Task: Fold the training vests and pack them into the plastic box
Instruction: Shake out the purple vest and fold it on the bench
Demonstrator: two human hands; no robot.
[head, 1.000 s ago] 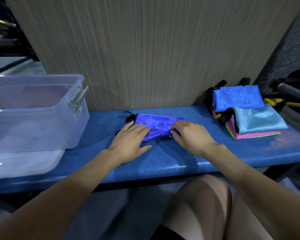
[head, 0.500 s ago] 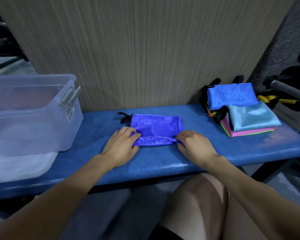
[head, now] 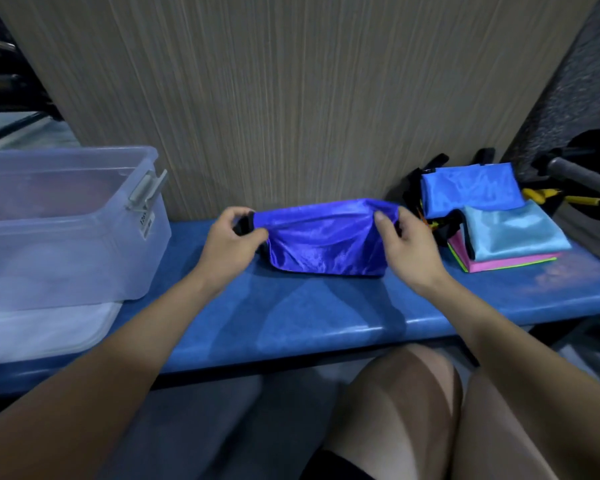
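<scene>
Nearest the camera are the person's bare knees, tucked under the front edge of the blue bench (head: 326,320), which serves as the folding surface. Above it, the left hand (head: 229,247) pinches one end of the purple vest (head: 323,237) between thumb and curled fingers, and the right hand (head: 406,247) pinches the other end the same way. The vest hangs between them in a shallow sag, its lower fold near or just touching the bench; I cannot tell which. Holding both ends likely keeps the slippery folded cloth from opening while it is carried. The box (head: 66,216) sits open at the left end of the bench, within easy reach of a sideways move, with its lid (head: 42,334) seemingly lying under it. Whether anything lies inside is unclear through the cloudy wall. At the far right, against the wooden wall (head: 291,98), a stack (head: 492,216) of folded vests waits, apparently kept apart from the working space.
</scene>
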